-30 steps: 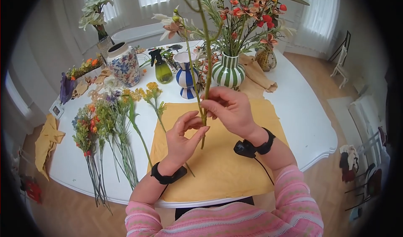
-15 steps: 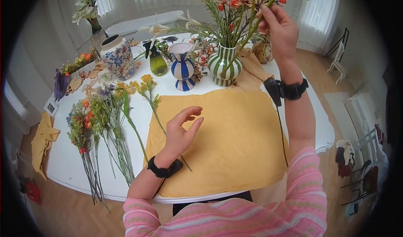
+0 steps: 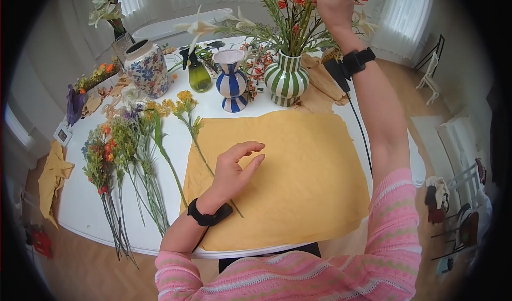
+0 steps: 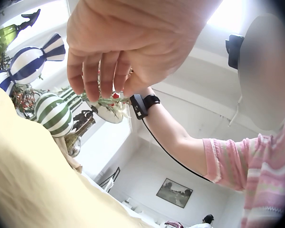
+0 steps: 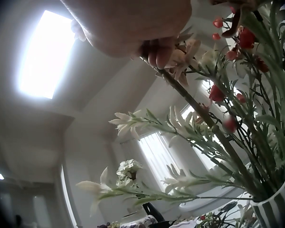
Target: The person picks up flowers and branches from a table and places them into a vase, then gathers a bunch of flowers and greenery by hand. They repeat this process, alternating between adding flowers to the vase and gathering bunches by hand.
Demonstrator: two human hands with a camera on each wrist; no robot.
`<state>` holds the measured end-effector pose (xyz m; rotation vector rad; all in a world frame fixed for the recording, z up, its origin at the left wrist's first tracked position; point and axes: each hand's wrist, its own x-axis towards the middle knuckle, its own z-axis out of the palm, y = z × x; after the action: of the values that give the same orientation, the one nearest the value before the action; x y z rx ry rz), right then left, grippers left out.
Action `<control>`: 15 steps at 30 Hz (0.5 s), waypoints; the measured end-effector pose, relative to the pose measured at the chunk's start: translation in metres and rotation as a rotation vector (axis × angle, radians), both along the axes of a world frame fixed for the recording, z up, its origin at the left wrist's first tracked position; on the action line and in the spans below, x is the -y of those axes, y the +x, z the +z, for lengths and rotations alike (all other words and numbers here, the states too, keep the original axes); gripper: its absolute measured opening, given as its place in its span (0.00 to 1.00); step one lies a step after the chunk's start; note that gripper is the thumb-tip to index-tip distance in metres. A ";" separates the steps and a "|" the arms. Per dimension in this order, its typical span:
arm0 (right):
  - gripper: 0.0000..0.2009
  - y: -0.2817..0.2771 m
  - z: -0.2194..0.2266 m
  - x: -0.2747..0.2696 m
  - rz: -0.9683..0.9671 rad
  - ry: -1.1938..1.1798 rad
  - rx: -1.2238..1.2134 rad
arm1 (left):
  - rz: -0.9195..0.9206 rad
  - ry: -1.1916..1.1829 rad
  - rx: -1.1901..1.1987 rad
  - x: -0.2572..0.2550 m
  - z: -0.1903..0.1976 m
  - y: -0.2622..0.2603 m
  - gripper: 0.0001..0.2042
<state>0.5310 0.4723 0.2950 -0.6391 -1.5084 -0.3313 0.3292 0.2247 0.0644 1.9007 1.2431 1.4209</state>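
My right hand [image 3: 334,6] is raised at the back, above the green-and-white striped vase [image 3: 286,81]. In the right wrist view its fingers [image 5: 159,54] pinch a thick green flower stem [image 5: 190,100], whose lower end runs into the vase mouth among other stems. Red berries [image 5: 217,93] and pale lily-like flowers [image 5: 97,186] spread around it. My left hand [image 3: 233,167] hovers over the yellow wrapping paper [image 3: 298,194], holding nothing, its fingers loosely bent and thumb apart. Near its wrist lies a yellow-flowered stem [image 3: 205,154] across the paper's left edge.
A blue-and-white striped vase [image 3: 231,82], a green spray bottle [image 3: 199,78] and a floral-patterned vase [image 3: 148,71] stand along the back. Several cut flower stems [image 3: 146,178] lie on the left of the white table [image 3: 90,215]. Brown paper [image 3: 322,79] lies behind the green-striped vase.
My right hand has carried the stem from above the paper back to the green-striped vase, and its lower end is now in the mouth. The left hand has let go and stays over the paper.
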 end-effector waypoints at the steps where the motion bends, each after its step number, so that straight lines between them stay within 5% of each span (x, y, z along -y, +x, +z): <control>1: 0.10 -0.001 -0.001 -0.006 0.001 0.000 0.000 | -0.001 0.004 -0.004 0.000 0.001 0.001 0.10; 6: 0.10 -0.006 -0.002 -0.018 -0.159 0.071 0.039 | -0.004 0.001 0.002 0.002 0.000 0.002 0.10; 15: 0.13 -0.005 -0.006 -0.029 -0.152 -0.111 0.060 | -0.035 0.021 -0.027 0.000 -0.005 0.004 0.09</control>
<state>0.5262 0.5010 0.2886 -0.8407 -1.5464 -0.3879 0.3336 0.2248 0.0591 1.9527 1.2052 1.3999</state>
